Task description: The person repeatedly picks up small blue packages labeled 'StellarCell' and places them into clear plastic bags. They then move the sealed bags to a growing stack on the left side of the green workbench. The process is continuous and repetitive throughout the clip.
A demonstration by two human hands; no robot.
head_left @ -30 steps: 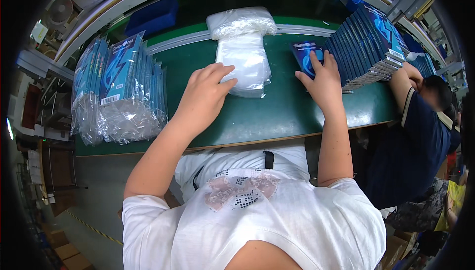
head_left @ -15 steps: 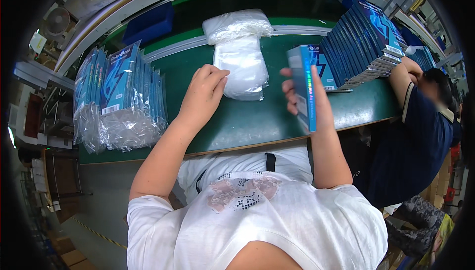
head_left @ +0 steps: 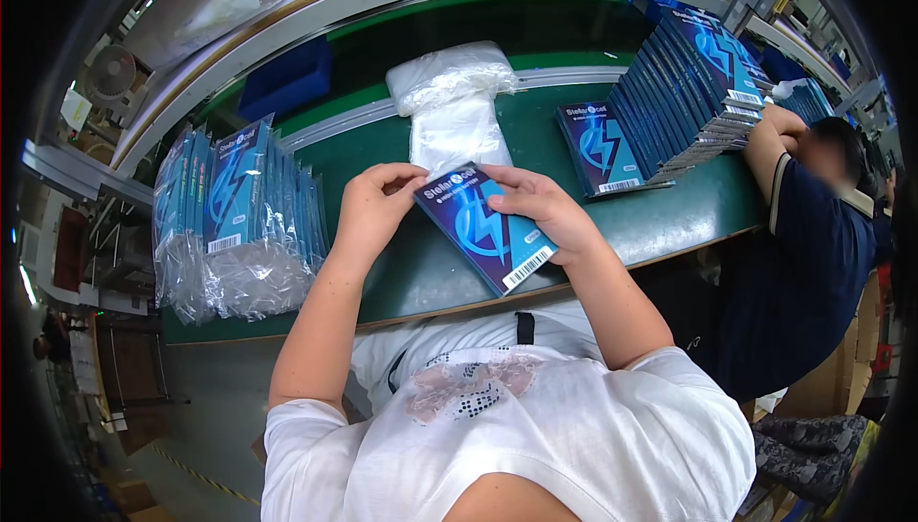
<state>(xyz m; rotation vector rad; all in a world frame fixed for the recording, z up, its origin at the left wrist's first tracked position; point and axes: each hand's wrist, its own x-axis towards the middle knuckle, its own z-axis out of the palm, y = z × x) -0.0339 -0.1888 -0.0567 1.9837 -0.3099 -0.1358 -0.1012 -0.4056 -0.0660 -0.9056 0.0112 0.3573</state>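
Observation:
I hold a flat blue box (head_left: 486,228) with a lightning-bolt print and a white barcode label over the green work surface (head_left: 402,269). My left hand (head_left: 375,208) pinches its upper left corner. My right hand (head_left: 540,206) grips its upper right edge. Just behind the box lies a pile of clear plastic bags (head_left: 451,106).
A row of bagged blue boxes (head_left: 239,226) stands at the left. A slanted stack of unbagged blue boxes (head_left: 684,92) sits at the right, with one lying flat (head_left: 598,147) beside it. A person in a dark shirt (head_left: 813,235) works at the right.
My right hand brought a blue box from the right stack to the middle, turning it face up. My left hand left the bags and took the box's corner.

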